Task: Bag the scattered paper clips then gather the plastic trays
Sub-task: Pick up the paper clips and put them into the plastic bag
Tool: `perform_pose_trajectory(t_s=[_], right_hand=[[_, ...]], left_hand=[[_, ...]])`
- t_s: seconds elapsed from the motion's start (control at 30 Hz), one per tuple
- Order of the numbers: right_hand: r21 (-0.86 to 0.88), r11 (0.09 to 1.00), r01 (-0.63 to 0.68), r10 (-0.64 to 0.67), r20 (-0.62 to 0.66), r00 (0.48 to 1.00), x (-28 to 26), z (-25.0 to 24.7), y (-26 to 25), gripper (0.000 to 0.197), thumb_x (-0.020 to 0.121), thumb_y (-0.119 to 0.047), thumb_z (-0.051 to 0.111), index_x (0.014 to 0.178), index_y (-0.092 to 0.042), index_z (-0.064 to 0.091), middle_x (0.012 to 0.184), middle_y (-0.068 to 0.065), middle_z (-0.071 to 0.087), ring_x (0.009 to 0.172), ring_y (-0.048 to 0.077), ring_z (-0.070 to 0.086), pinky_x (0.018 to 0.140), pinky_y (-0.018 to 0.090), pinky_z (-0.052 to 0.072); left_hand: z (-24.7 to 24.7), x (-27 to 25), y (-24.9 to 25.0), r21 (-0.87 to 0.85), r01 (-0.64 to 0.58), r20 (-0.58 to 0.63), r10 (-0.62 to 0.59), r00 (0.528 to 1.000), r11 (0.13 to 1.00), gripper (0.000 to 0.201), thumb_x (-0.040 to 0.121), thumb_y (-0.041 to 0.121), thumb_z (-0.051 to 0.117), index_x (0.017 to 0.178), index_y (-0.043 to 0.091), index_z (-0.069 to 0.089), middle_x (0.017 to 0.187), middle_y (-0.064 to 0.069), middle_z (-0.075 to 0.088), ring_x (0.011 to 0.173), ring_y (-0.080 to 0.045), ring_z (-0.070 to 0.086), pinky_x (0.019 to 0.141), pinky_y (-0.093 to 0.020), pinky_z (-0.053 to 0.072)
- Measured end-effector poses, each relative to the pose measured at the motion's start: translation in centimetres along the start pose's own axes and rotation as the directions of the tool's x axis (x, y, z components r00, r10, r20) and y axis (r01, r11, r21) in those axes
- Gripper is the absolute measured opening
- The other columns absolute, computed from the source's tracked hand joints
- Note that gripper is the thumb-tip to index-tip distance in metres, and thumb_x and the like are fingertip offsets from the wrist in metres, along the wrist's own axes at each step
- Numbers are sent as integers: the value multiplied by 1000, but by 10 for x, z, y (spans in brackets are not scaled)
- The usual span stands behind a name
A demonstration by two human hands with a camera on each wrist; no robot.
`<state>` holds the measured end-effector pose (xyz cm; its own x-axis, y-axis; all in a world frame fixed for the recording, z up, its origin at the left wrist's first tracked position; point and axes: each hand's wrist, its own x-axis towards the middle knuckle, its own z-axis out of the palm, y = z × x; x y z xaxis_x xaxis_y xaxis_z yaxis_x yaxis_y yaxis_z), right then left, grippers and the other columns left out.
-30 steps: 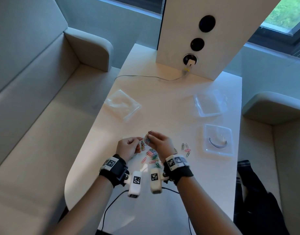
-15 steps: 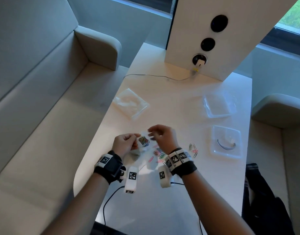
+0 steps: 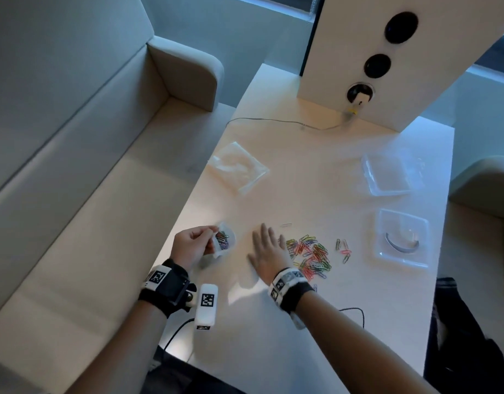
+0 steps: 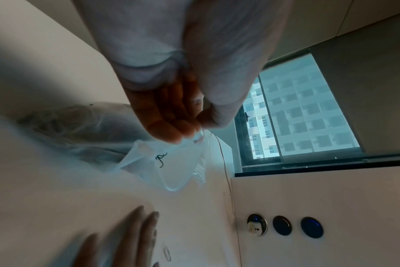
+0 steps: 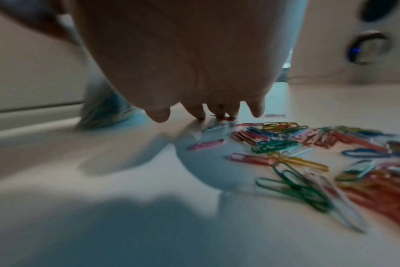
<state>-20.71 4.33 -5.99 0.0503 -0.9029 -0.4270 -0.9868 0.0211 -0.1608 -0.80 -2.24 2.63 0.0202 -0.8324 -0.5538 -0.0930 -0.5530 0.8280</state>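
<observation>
Pale upholstered seating [image 3: 83,177] is flanking a long white table [image 3: 324,331] on both sides, and a white panel [image 3: 387,52] with three round sockets is standing at the table's far end, one socket carrying a plug and a thin cable [image 3: 273,120]. Two clear plastic trays are sitting near the right edge: the farther tray [image 3: 387,177] and the nearer tray [image 3: 401,240], which is holding a curved grey piece. One flat clear packet [image 3: 239,170] is lying toward the left edge. The left hand [image 3: 191,245] is pinching the top of a small clear bag [image 3: 223,241] that is already holding several coloured clips, just above the table. The right hand [image 3: 269,251] is reaching down flat with fingers spread and straight, gripping nothing, its fingertips [image 5: 199,112] touching the table at the edge of the main pile of paper clips [image 3: 310,255], too many to count. A few stray clips [image 3: 343,250] are lying between the pile and the nearer tray, and one pale clip [image 3: 286,224] is lying alone beyond the fingers.
</observation>
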Motion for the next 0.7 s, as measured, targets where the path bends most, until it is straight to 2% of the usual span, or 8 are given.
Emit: perform_pose_trajectory(t_s=[0.1, 0.17, 0.3, 0.4, 0.47, 0.57, 0.63, 0.7], right_hand=[[-182, 974, 132, -137, -10, 991, -29, 19, 15, 73, 98, -56, 22, 155, -17, -1, 163, 8, -9, 149, 30, -9, 118, 58, -5], [-226, 961, 160, -174, -43, 984, -45, 28, 34, 71, 98, -55, 30, 155, -19, 9, 163, 5, -1, 149, 33, -6, 117, 61, -4], [-173, 978, 119, -137, -96, 986, -64, 31, 55, 66, 89, -36, 61, 148, -18, 36, 159, 9, 28, 143, 44, 26, 108, 70, 27], [-106, 982, 159, -171, -120, 978, -71, 33, 62, 65, 74, -5, 74, 135, -7, 52, 145, 16, 48, 127, 44, 50, 95, 55, 51], [-50, 978, 200, -206, -198, 958, -74, 34, 65, 59, 64, 11, 72, 121, -1, 62, 133, 19, 58, 115, 39, 60, 85, 45, 59], [42, 983, 176, -165, -191, 968, -76, 17, 61, 35, 66, 13, 73, 99, 1, 70, 111, 15, 66, 94, 28, 64, 71, 33, 60], [129, 986, 102, -87, -119, 989, -65, 17, 69, 23, 78, 12, 64, 98, 2, 70, 101, 13, 66, 92, 27, 63, 76, 32, 57], [243, 970, 0, 10, -40, 999, -53, 16, 80, 24, 83, 9, 57, 102, 2, 69, 103, 15, 65, 99, 31, 62, 84, 36, 54]], left_hand=[[6, 2, -3, -7, 1, 13, -1, 1000, 1000, 16, 90, 4, 62, 88, 10, 77, 57, -3, 58, 51, -19, 52, 69, -33, 56], [13, 1, -3, -10, 2, 27, -2, 1000, 1000, 15, 90, 4, 62, 90, 7, 77, 55, 0, 58, 50, -16, 52, 68, -31, 56], [27, -5, -2, -21, -2, 63, 3, 998, 1000, 14, 91, 4, 62, 91, 3, 75, 61, -2, 59, 47, -11, 50, 56, -21, 53], [42, -12, -2, -26, 9, 122, -5, 993, 1000, 16, 91, 1, 58, 90, 1, 74, 60, -3, 59, 47, -12, 49, 53, -19, 51], [52, -15, -3, -25, 24, 146, -20, 989, 999, 17, 91, -1, 57, 90, 0, 74, 59, -3, 60, 47, -14, 49, 52, -18, 51], [66, -19, -4, -11, 34, 186, -31, 982, 999, 17, 91, 1, 57, 90, -1, 74, 61, -7, 59, 49, -15, 50, 53, -20, 53], [75, -20, -5, 7, 38, 203, -39, 978, 999, 17, 91, 1, 57, 90, -2, 73, 62, -9, 60, 50, -16, 51, 53, -21, 53], [81, -20, -7, 20, 48, 215, -51, 975, 999, 17, 92, 2, 57, 91, -2, 73, 62, -8, 60, 49, -15, 52, 53, -21, 53]])
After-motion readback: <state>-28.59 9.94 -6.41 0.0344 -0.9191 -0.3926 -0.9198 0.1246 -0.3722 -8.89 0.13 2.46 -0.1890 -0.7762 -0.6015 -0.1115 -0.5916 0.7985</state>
